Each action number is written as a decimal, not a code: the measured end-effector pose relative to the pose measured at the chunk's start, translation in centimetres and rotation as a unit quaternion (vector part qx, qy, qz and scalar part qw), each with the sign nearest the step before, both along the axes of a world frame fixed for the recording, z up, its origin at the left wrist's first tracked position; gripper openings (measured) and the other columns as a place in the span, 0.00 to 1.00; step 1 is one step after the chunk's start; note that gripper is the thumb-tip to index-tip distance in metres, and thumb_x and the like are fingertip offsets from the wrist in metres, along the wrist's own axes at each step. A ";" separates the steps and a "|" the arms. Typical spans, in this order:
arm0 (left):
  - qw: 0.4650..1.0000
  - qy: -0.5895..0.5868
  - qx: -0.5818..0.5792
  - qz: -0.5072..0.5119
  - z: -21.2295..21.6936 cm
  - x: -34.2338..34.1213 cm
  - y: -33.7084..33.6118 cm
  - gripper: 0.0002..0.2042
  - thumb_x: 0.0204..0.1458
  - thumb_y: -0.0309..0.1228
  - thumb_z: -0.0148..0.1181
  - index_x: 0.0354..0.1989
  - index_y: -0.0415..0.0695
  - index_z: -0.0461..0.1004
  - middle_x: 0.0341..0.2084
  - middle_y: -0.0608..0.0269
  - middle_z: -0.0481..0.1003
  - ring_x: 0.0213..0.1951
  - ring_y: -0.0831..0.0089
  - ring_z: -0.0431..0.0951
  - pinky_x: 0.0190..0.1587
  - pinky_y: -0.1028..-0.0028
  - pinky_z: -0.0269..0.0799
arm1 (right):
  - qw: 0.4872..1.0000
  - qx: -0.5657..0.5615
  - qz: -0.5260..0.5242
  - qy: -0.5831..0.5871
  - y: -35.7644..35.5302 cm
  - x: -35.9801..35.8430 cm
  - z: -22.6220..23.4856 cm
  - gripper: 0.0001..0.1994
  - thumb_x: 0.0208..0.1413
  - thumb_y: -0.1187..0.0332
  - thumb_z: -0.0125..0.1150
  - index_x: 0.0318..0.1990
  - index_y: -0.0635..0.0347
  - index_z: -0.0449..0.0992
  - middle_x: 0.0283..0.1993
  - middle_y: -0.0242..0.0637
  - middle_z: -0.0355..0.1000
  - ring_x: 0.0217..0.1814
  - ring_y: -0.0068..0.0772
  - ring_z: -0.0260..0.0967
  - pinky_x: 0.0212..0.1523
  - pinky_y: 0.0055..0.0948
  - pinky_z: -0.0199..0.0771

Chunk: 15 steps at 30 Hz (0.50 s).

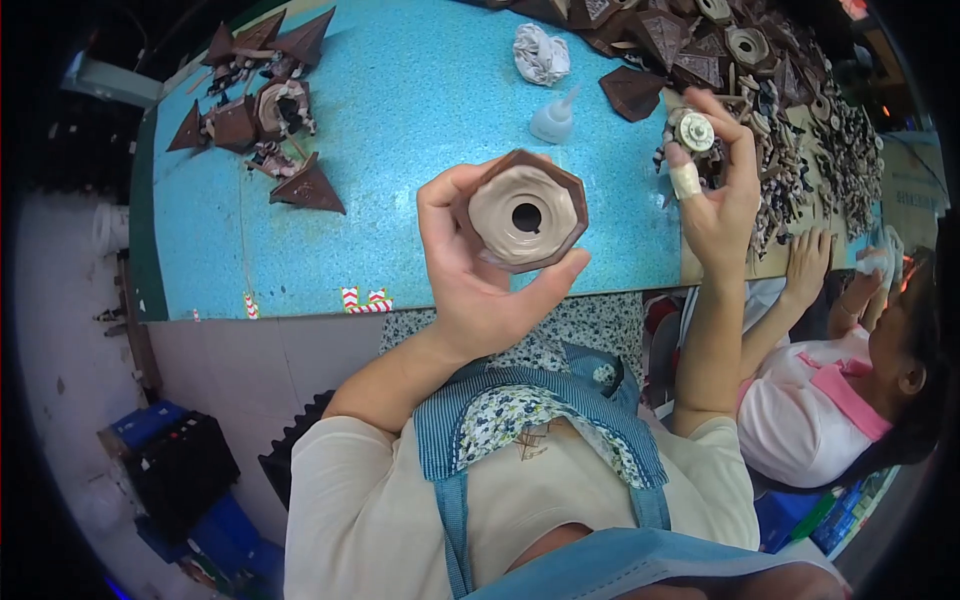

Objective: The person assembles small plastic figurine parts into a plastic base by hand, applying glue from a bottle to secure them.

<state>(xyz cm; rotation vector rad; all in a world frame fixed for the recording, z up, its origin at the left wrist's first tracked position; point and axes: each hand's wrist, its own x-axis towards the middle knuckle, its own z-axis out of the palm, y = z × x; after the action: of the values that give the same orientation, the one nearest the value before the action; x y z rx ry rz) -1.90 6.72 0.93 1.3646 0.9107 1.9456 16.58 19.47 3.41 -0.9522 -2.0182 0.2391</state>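
Note:
My left hand (478,300) is closed around a brown many-sided hollow piece (492,228), held up over the table's front edge. Its beige inner face, with a round dark hole in the middle, is turned up. To the right, my right hand (722,205) pinches a small pale round part with a stepped centre (694,131) between thumb and fingers. A pale wrap covers the right thumb. Beyond the left hand stands a small translucent squeeze bottle (553,122) with a thin nozzle. Behind it lies a crumpled white wad (541,54).
Brown pyramid-like pieces and small figures (283,110) lie at the left of the blue table (390,100). A single brown piece (632,93) sits near a heap of brown parts (690,50) and small figures (840,150). A co-worker (815,400) sits close at my right.

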 end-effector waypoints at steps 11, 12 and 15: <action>0.977 0.022 -0.198 -0.078 0.2 -0.5 -0.6 0.36 0.34 0.26 0.77 0.52 0.39 0.60 0.42 0.60 0.71 0.45 0.73 0.74 0.49 0.73 0.70 | 0.962 -0.218 0.161 0.031 -7.6 -2.3 1.4 0.20 0.33 0.76 0.70 0.37 0.62 0.71 0.37 0.37 0.70 0.37 0.36 0.65 0.37 0.30 0.68; 0.976 0.023 -0.202 -0.081 0.2 -0.7 -0.8 0.36 0.34 0.26 0.77 0.52 0.39 0.60 0.42 0.60 0.71 0.45 0.73 0.74 0.49 0.73 0.70 | 0.968 -0.200 0.153 0.002 -7.9 -2.4 1.3 0.20 0.31 0.76 0.71 0.37 0.61 0.71 0.37 0.37 0.70 0.39 0.37 0.65 0.39 0.31 0.68; 0.982 0.023 -0.187 -0.030 -0.6 -0.7 -1.8 0.35 0.34 0.24 0.76 0.51 0.38 0.61 0.41 0.59 0.72 0.44 0.70 0.76 0.47 0.72 0.72 | 0.927 -0.304 0.163 0.145 -8.6 -2.4 0.6 0.29 0.34 0.73 0.73 0.48 0.62 0.68 0.40 0.35 0.71 0.44 0.36 0.65 0.46 0.34 0.67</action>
<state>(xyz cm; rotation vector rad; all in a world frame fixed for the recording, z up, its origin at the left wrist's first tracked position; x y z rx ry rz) -2.57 4.97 0.38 1.2035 1.1753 1.6014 14.15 10.86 3.96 -0.8664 -1.8358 1.1737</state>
